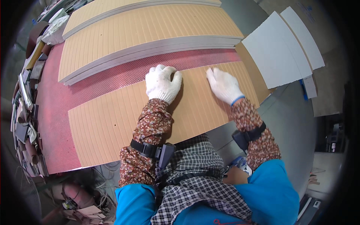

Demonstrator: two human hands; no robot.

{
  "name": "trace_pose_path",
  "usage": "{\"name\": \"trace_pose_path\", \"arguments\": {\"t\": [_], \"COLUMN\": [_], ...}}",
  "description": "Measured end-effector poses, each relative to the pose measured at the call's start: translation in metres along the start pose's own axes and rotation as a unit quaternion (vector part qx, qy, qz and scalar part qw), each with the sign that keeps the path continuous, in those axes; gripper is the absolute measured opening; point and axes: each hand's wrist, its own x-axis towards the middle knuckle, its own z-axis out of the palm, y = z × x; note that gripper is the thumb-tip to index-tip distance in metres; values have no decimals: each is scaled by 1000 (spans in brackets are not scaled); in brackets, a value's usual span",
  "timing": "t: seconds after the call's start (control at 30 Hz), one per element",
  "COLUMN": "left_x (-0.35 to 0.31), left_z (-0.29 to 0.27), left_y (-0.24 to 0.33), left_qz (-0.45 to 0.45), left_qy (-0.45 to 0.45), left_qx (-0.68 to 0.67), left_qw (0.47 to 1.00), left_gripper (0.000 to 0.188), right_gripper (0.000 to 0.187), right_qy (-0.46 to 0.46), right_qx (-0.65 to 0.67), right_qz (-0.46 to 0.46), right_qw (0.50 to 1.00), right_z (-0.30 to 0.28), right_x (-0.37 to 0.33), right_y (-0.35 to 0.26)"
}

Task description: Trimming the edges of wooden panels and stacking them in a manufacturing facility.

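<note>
On top of the red mesh table (56, 108), near the front edge: one tan ribbed board (112, 123), lying flat, long side running left to right, its right end reaching a little past the mesh. Both hands in white knitted gloves, both resting on the far edge of this board. Left hand (162, 83) palm down, fingers curled over the far edge, so closed loosely on the board's rim. Right hand (224, 85) flat and spread, fingers stretched toward the far edge, pressing on the surface, not gripping anything. Hands near each other, not touching. Floral sleeves (150, 127) on both forearms, each with a black strap and a small black device near the elbow.

Behind the hands, across a strip of bare mesh: a stack of the same ribbed boards (142, 33) with pale grey edges, and farther back a second stack (123, 7) of the same kind. To the right, off the mesh, on a grey surface (292, 112): several white flat panels (279, 50), overlapping each other. At the left rim of the table: a crowded pile of scraps and small offcuts (26, 112), too blurred to tell apart.
</note>
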Motion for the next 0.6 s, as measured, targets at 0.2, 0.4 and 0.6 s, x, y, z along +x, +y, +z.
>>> {"name": "trace_pose_path", "arguments": {"t": [0.2, 0.4, 0.6], "left_x": [1, 2, 2], "left_z": [-2, -2, 0], "left_y": [-1, 0, -1], "left_qz": [-2, -9, -7], "left_qy": [-8, -11, -8], "left_qx": [20, 16, 16], "left_qw": [1000, 1000, 1000], "left_gripper": [27, 27, 27], "right_gripper": [32, 22, 27], "right_qy": [-4, 102, 86], "right_qx": [95, 153, 172], "right_qz": [64, 106, 161], "right_qw": [993, 977, 968], "right_z": [-6, 17, 15], "right_x": [-107, -181, -194], "right_y": [-21, -38, -52]}}
